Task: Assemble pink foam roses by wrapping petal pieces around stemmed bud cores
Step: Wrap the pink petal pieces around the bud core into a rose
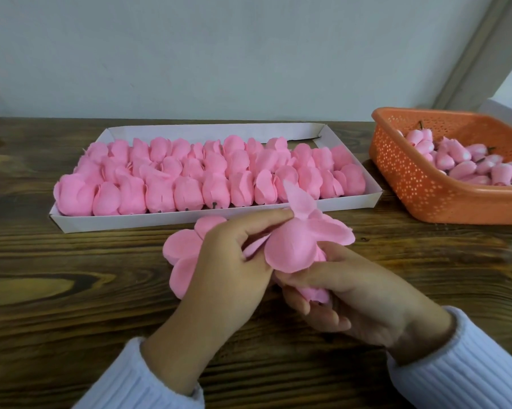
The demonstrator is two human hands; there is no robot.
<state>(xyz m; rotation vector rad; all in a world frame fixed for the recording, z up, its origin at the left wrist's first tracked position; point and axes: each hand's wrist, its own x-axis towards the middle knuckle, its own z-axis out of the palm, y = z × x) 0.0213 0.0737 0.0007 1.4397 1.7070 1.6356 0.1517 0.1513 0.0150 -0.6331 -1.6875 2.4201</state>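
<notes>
Precariously, the left hand [228, 261] pinches the petal piece [293, 249], the right hand [361, 302] grips the bud core [315, 292]; slackening could unfurl petals.

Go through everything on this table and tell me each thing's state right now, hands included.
White tray: packed with finished roses lying in rows.
Orange basket: holds a pile of bud cores.
Petal piece: spread open, held off the table.
Bud core: gripped by the right hand, beneath the petal piece.
Left hand: pinches the petal piece.
Loose petals: flat on the table, partly under the left hand.
</notes>
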